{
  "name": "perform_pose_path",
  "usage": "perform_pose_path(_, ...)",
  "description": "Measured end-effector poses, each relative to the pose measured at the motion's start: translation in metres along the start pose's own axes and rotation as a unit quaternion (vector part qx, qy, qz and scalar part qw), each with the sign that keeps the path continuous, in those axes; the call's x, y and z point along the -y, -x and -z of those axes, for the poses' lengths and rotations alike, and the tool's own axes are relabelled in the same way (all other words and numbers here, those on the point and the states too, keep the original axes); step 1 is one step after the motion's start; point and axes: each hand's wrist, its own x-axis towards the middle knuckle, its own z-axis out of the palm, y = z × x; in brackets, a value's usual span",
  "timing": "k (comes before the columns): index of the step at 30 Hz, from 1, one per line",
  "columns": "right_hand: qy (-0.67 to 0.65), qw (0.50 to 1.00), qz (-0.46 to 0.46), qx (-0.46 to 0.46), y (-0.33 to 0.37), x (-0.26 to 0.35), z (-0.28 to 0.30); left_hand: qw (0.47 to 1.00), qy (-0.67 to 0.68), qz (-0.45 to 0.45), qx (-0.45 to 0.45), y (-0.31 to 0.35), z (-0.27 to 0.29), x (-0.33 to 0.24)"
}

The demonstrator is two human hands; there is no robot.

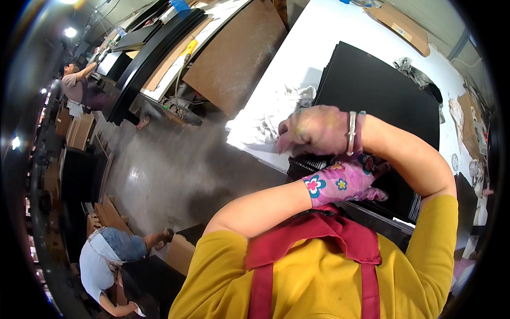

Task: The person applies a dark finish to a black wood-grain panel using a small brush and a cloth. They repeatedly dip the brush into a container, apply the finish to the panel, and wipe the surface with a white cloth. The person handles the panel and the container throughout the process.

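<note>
Forearms cross in front of the chest; right hand point(317, 131) is the farther one, in a smudged mauve glove with a metal bangle point(351, 133) at the wrist; its fingers look curled in and are blurred, can't tell whether they grip anything; it sits over the left edge of the stack of black panels point(380, 87), just beside the crumpled white cloth point(279, 114).

Left hand point(350, 179) is nearer the body, in a pink floral glove, below the right hand; fingers point right over the near part of the stack, with a gap between digits; can't tell whether they grasp a panel or just rest.

Stack lies on the white table point(305, 50), long side running far to near, sheet edges showing at the near end; cloth is at the table's left edge; dark patterned rag point(419, 77) lies just beyond the stack, to the right; cardboard piece point(398, 26) is at the far end.

Far left: a second bench carries black boards point(154, 58) and a yellow tool point(189, 48); one co-worker point(85, 90) stands beside it; another point(103, 260) bends over black sheets, near left.
</note>
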Motion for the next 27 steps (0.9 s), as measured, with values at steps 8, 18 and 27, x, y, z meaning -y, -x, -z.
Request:
perform_pose_path(8,0.002,0.999,0.037,-0.025,0.004,-0.013,-0.003,1.0,-0.01,-0.001,-0.019,0.001,0.005,-0.004)
perform_pose_path(18,0.117,0.988,-0.104,-0.013,0.029,-0.104,0.054,0.993,-0.092,-0.06,-0.047,-0.016,0.012,-0.001)
perform_pose_path(27,0.089,0.948,-0.259,-0.162,0.062,-0.199,0.105,0.995,-0.086,-0.038,-0.028,-0.015,0.008,0.002)
